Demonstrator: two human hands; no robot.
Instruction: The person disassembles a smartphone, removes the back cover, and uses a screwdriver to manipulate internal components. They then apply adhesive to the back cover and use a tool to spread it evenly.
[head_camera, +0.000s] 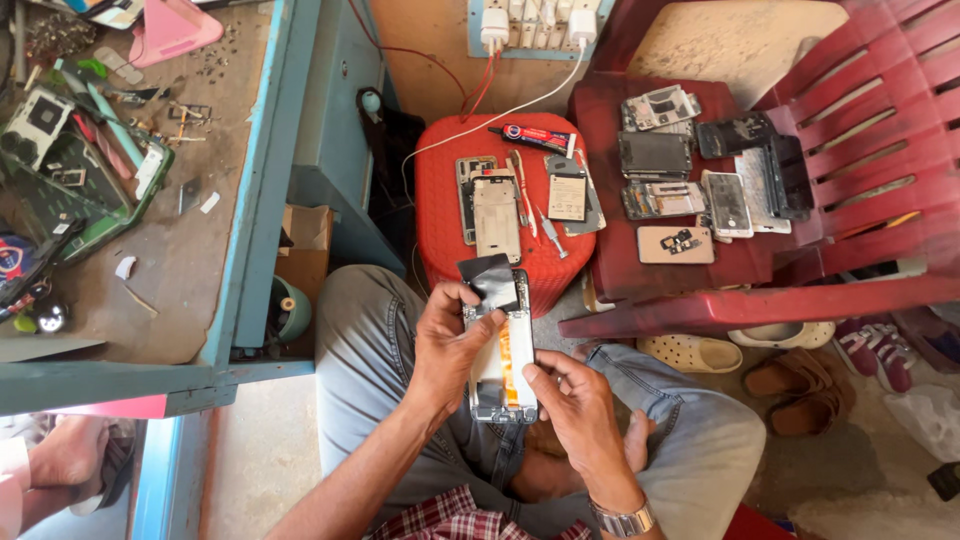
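The right hand (580, 400) clamps its grip on the lower edge of an opened phone (502, 360) over the lap. Above that grip, the left hand (450, 345) pinches a black film (492, 280), half peeled off; the lower part is still attached. Beyond, a red stool (440, 190) carries spare parts.

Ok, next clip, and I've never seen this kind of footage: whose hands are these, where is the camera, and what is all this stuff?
There is one picture, taken by a camera on the person's head, looking down at their lap. The left hand and right hand are the wearer's own. Together they hold an opened phone; the left fingers pinch a black sheet at its top end. Ahead stands a red stool carrying phone parts and a glue tube. A red plastic chair to the right holds more dismantled phones. A blue-edged workbench is on the left. Another person's arm shows at bottom left.
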